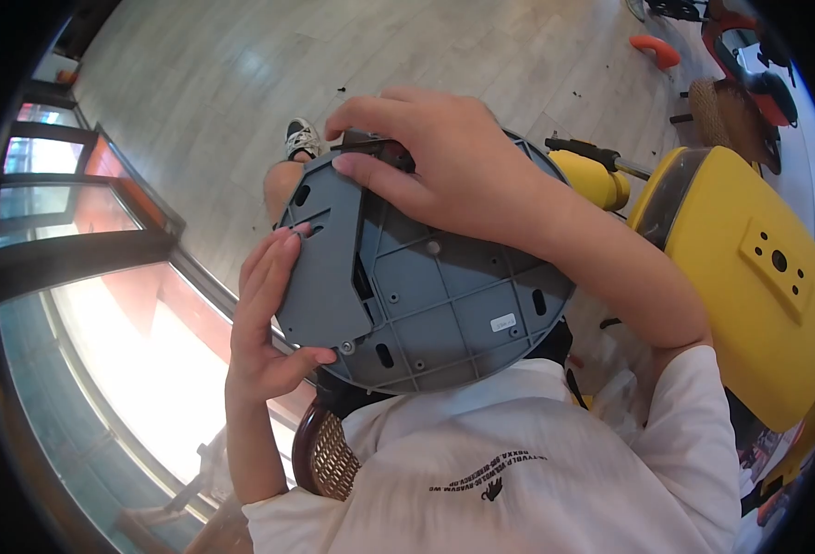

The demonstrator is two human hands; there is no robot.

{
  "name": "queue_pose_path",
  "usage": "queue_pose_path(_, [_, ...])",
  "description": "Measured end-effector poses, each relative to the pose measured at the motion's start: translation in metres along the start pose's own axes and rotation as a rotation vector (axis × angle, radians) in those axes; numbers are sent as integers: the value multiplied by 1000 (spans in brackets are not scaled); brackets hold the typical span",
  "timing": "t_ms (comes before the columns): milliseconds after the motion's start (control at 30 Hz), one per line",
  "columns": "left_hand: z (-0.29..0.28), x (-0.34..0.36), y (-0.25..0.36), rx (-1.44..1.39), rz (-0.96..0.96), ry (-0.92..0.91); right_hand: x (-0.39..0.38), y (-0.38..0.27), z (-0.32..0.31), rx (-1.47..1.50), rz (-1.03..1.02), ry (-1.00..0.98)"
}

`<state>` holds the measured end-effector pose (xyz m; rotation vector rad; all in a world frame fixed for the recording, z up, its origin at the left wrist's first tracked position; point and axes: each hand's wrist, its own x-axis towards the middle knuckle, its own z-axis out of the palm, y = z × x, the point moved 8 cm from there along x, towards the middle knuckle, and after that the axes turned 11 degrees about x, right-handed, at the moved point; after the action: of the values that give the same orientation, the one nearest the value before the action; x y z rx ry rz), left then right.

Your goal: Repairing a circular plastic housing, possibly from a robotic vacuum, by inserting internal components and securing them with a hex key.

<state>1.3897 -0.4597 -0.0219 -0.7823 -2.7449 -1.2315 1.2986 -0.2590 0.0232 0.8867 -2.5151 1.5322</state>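
Up close, a round grey plastic base, ribbed underside showing, sits tilted over the person's lap. Left hand clamps its left rim, thumb on the face, fingers curled behind. Right hand grips the top edge. A yellow machine body stands just right, wooden floor beyond.

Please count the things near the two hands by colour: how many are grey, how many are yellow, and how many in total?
Grey: 1, the round ribbed plastic disc held by the left hand and the right hand.
Yellow: 2, the large yellow shell and the small yellow part.
Total: 3.
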Motion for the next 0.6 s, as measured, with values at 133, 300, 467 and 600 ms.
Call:
queue_pose_path(133, [-1,3,3,111,54,-23,-2,1,1,-179,-24,-39])
queue_pose_path(300, [-1,2,0,2,12,-6,-4,-1,0,-138,-54,21])
queue_pose_path(467, [-2,4,1,-98,-68,35,-4,3,0,-108,-42,19])
queue_pose_path(600, [2,5,4,0,-64,17,-3,6,-2,-176,7,-11])
